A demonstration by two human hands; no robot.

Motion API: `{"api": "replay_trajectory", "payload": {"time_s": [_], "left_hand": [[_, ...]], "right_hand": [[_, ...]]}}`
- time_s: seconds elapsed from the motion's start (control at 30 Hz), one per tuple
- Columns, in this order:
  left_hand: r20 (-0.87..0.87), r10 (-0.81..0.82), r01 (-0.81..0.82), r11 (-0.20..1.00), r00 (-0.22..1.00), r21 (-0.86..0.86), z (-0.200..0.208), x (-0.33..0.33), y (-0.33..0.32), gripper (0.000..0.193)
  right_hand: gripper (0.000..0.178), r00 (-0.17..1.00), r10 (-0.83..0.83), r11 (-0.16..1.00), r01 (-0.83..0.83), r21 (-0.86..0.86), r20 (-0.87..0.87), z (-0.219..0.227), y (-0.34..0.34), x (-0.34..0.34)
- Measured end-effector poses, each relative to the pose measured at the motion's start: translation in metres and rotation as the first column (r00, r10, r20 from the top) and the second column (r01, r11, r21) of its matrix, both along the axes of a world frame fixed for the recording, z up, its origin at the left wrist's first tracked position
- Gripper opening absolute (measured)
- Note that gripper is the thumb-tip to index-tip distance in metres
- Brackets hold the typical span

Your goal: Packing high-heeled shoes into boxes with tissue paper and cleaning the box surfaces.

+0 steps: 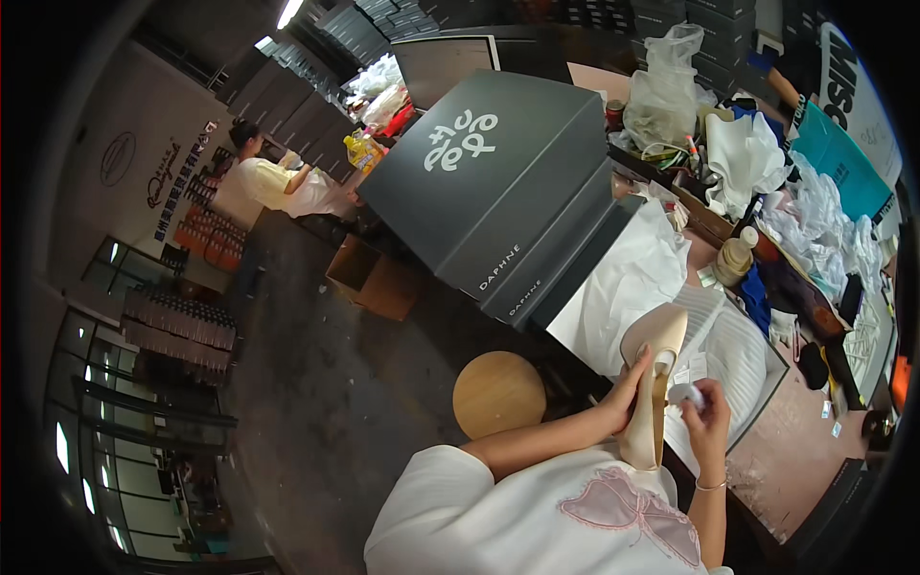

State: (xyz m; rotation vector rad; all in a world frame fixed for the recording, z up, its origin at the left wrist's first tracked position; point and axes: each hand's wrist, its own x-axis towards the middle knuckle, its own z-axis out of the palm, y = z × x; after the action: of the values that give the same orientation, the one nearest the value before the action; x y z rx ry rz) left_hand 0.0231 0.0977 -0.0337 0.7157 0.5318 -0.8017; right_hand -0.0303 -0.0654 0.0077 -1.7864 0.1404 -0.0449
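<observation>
A beige closed-toe shoe (654,331) is held upright against my front, toe away from me. My left hand (625,395) has its fingers wrapped around the shoe's left side. Close to the shoe's right side, my right hand (707,420) pinches a small white wad (684,394); its exact kind is unclear. Just beyond the hands, white tissue paper (623,283) spreads over the table beside a ribbed white sheet (733,359).
Large dark shoeboxes (537,182) are stacked ahead. A small beige bottle (735,257) stands right of the paper, near a cluttered tray with plastic bags (663,91). A round wooden stool (498,396) and cardboard box (369,278) are at left. Another person (278,182) sits farther back.
</observation>
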Motion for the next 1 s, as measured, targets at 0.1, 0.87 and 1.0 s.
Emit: {"api": "replay_trajectory", "payload": {"time_s": [0.1, 0.87, 1.0], "left_hand": [[0.009, 0.078, -0.078, 0.997, 0.997, 0.017, 0.009, -0.015, -0.014, 0.077], [0.320, -0.400, 0.364, 0.916, 0.859, 0.166, 0.020, 0.091, 0.015, 0.064], [0.780, -0.544, -0.259, 0.741, 0.310, 0.620, 0.030, 0.093, -0.013, 0.076]], "right_hand": [[0.026, 0.977, 0.124, 0.897, -0.036, -0.441, 0.172, 0.018, 0.023, 0.018], [0.090, 1.000, 0.014, 0.697, -0.027, -0.717, -0.024, -0.011, -0.064, 0.012], [0.066, 0.956, -0.257, 0.442, -0.012, -0.897, -0.140, -0.075, -0.094, -0.026]]}}
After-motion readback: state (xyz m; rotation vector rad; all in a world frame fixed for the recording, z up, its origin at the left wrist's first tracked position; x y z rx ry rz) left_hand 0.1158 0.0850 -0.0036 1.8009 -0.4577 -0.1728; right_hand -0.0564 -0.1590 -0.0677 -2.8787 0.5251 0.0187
